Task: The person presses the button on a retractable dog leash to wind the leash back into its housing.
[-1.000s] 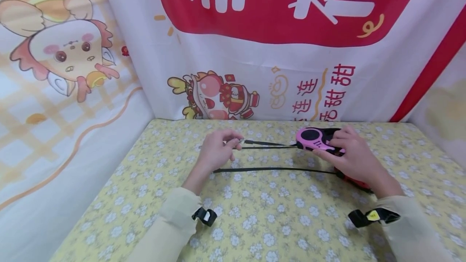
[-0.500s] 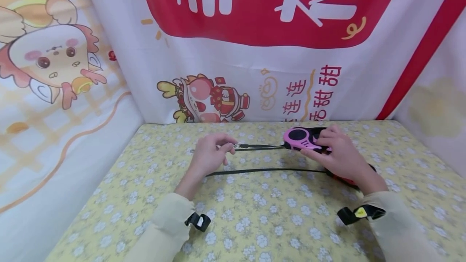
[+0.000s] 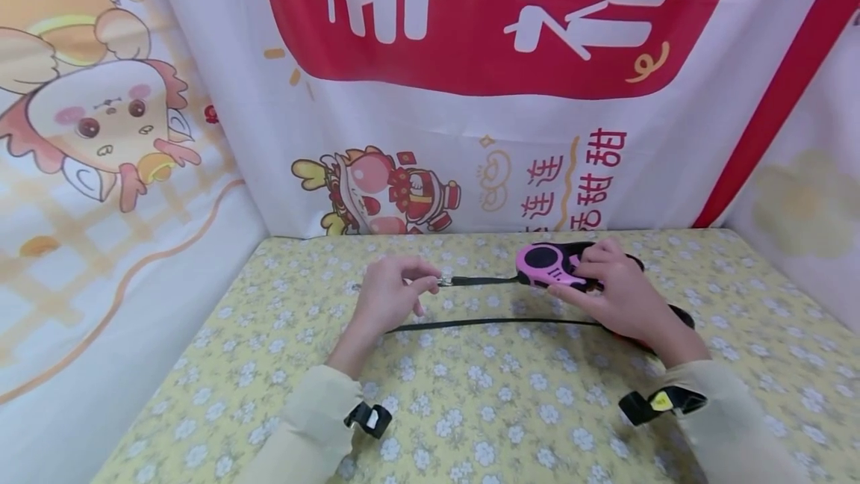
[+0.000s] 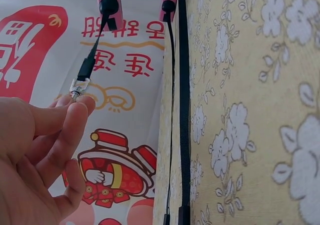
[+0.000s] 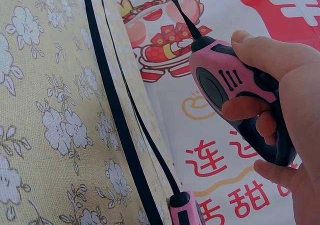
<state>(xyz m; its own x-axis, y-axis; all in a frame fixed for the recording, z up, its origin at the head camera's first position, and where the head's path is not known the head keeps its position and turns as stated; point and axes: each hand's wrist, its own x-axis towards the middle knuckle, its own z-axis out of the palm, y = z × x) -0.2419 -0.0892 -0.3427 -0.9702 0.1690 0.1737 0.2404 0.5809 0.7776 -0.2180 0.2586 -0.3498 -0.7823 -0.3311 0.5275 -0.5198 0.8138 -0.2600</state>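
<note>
My right hand [image 3: 605,275] grips a pink and black retractable dog leash [image 3: 537,264] by its loop handle, fingers through the opening, as the right wrist view shows. A short black strap [image 3: 484,281] runs left from its nose. At the strap's end, my left hand [image 3: 396,293] pinches the metal clip [image 4: 77,89] between thumb and fingers, its other fingers loosely curled. Another pink leash [image 5: 186,210] lies on the table behind, its thin strap stretched leftward. Nearer me is a red and black leash [image 3: 681,314], mostly hidden by my right wrist, with its black strap [image 3: 497,321] laid out.
A yellow flowered cloth [image 3: 484,409] covers the table. White printed fabric [image 3: 430,118] with red lettering and cartoon figures hangs along the back edge, and more printed fabric [image 3: 101,193] stands on the left side.
My hands have come closer together, and the strap between them is shorter. The held strap now covers the rear strap in the head view. That view has also shifted slightly.
</note>
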